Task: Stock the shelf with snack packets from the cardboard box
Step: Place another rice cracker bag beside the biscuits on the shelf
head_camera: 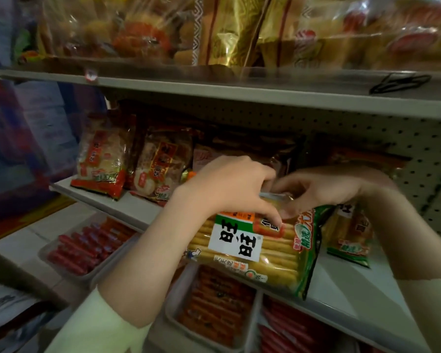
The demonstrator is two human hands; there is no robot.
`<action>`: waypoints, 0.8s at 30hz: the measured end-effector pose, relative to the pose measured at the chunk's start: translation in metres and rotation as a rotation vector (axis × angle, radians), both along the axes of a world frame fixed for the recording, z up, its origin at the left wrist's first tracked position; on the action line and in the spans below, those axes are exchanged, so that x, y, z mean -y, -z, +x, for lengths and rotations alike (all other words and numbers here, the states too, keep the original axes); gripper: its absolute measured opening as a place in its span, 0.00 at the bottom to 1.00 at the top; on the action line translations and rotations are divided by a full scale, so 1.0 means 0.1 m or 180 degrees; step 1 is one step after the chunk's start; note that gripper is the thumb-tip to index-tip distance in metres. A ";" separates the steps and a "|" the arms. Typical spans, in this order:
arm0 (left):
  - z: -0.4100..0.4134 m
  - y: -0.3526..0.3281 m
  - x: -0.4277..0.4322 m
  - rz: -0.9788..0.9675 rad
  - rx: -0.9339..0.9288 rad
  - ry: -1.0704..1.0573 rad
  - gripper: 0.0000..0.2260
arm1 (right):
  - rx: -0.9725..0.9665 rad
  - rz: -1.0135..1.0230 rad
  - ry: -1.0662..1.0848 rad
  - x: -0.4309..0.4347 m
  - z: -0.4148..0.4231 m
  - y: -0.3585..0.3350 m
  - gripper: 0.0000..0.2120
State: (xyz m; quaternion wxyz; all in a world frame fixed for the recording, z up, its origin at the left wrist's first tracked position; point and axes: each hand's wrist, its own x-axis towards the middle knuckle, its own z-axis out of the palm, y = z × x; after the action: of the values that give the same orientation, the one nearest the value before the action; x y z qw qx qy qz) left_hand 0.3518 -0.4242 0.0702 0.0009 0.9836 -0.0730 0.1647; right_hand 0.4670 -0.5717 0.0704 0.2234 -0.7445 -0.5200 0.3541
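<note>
As I see it: grey metal shelving (214, 90) with a perforated back panel (367, 133); pale floor tiles (36, 235) at lower left; blurred blue surface (23, 123) beyond, dimly lit.

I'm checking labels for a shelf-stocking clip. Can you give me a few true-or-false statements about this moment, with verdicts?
1. Both the left hand and the right hand grip the top edge of the green-edged packet. True.
2. The green-edged packet lies inside a tray of red sticks. False: it is at the middle shelf, and the trays sit below that shelf.
3. Red-edged packets stand on the same shelf, to the left of the hands. True.
4. The upper shelf holds nothing. False: it carries golden and clear bags.
</note>
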 end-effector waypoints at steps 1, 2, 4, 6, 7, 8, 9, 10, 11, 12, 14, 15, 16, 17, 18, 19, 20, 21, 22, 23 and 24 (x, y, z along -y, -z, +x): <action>0.03 -0.01 0.03 -0.0032 -0.0034 0.0044 0.23 | -0.0103 0.0011 0.0017 0.06 0.01 0.00 0.24; 0.05 -0.02 0.09 -0.0101 -0.0059 0.0106 0.22 | -0.0124 0.0023 0.0089 0.15 0.03 -0.01 0.22; 0.11 0.01 0.17 -0.0219 0.0011 0.0208 0.20 | -0.0020 0.0104 0.0269 0.33 0.07 -0.01 0.20; 0.13 0.04 0.20 -0.0303 0.0311 0.0290 0.19 | 0.0036 0.0195 0.0433 0.53 0.11 0.00 0.22; 0.13 0.04 0.22 -0.0343 0.0588 0.0360 0.19 | 0.0022 0.0259 0.0510 0.65 0.13 0.01 0.21; 0.13 0.05 0.22 -0.0395 0.0967 0.0474 0.18 | -0.0045 0.0374 0.0588 0.77 0.15 0.03 0.22; 0.15 0.06 0.24 -0.0454 0.1417 0.0627 0.16 | -0.0146 0.0545 0.0733 0.92 0.18 0.04 0.24; 0.16 0.08 0.26 -0.0483 0.1889 0.0734 0.14 | -0.0278 0.0758 0.0894 1.05 0.21 0.06 0.26; 0.17 0.10 0.30 -0.0523 0.2332 0.0792 0.12 | -0.0426 0.0996 0.1017 1.18 0.25 0.10 0.27; 0.17 0.13 0.35 -0.0594 0.2686 0.0781 0.10 | -0.0551 0.1207 0.1116 1.29 0.28 0.14 0.27; 0.17 0.21 0.52 -0.0907 0.3120 0.0689 0.08 | -0.0748 0.1546 0.1370 1.53 0.37 0.25 0.27; 0.16 0.26 0.59 -0.1107 0.3192 0.0577 0.09 | -0.0894 0.1689 0.1505 1.59 0.41 0.32 0.29; 0.15 0.31 0.69 -0.1356 0.3157 0.0478 0.09 | -0.0996 0.1807 0.1667 1.67 0.43 0.38 0.31; 0.15 0.36 0.76 -0.1603 0.2996 0.0354 0.10 | -0.1042 0.1894 0.1772 1.71 0.43 0.43 0.32; 0.16 0.41 0.83 -0.1926 0.2670 0.0225 0.12 | -0.1074 0.2002 0.1885 1.72 0.43 0.47 0.30; 0.18 0.45 0.90 -0.2374 0.2162 0.0133 0.14 | -0.1060 0.2154 0.2025 1.76 0.41 0.52 0.25; 0.21 0.50 0.97 -0.2855 0.1542 0.0063 0.16 | -0.1072 0.2293 0.2100 1.77 0.38 0.56 0.19; 0.25 0.55 1.02 -0.3351 0.0934 0.0016 0.18 | -0.1104 0.2411 0.2173 1.74 0.35 0.60 0.16; 0.30 0.60 1.09 -0.3724 0.0394 -0.0013 0.21 | -0.1168 0.2494 0.2239 1.73 0.31 0.64 0.15; 0.34 0.64 1.15 -0.3863 0.0046 -0.0048 0.25 | -0.1237 0.2511 0.2269 1.72 0.30 0.69 0.15; 0.38 0.68 1.19 -0.3885 -0.0123 -0.0065 0.28 | -0.1303 0.2475 0.2271 1.71 0.30 0.74 0.17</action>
State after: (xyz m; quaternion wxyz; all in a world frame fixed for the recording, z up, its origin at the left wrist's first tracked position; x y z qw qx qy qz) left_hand 0.3896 -0.5435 0.0026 0.5641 0.8091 0.0439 0.1590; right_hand 0.4969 -0.7424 -0.0040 0.6833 -0.6532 -0.2744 0.1762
